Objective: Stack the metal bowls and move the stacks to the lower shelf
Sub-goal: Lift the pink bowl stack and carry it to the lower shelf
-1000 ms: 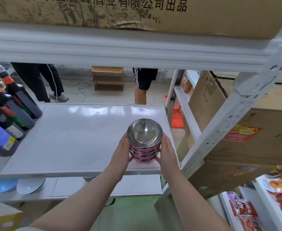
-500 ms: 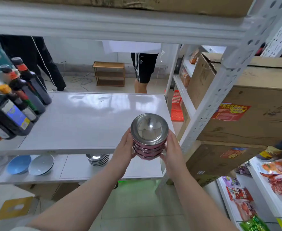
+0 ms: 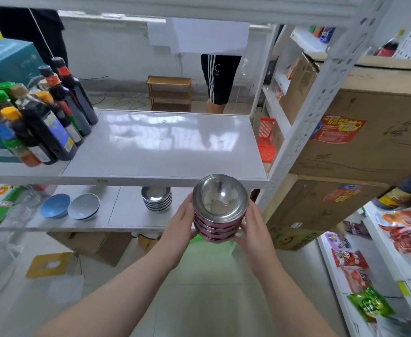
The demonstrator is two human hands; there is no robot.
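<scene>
I hold a stack of metal bowls (image 3: 220,207) with pink outer walls between both hands, in front of and just below the edge of the upper shelf (image 3: 175,152). My left hand (image 3: 181,223) presses its left side and my right hand (image 3: 254,224) cups its right side. A second stack of metal bowls (image 3: 157,198) stands on the lower shelf (image 3: 124,216), to the left of the held stack.
Dark sauce bottles (image 3: 46,117) crowd the upper shelf's left end. A blue bowl (image 3: 55,206) and a grey bowl (image 3: 84,206) sit on the lower shelf's left part. Cardboard boxes (image 3: 360,132) fill the right rack. A person's legs (image 3: 220,81) stand behind the shelf.
Both hands lifted the pink stack off the upper shelf, drew it toward me and lowered it below the shelf edge. The lower shelf came into view.
</scene>
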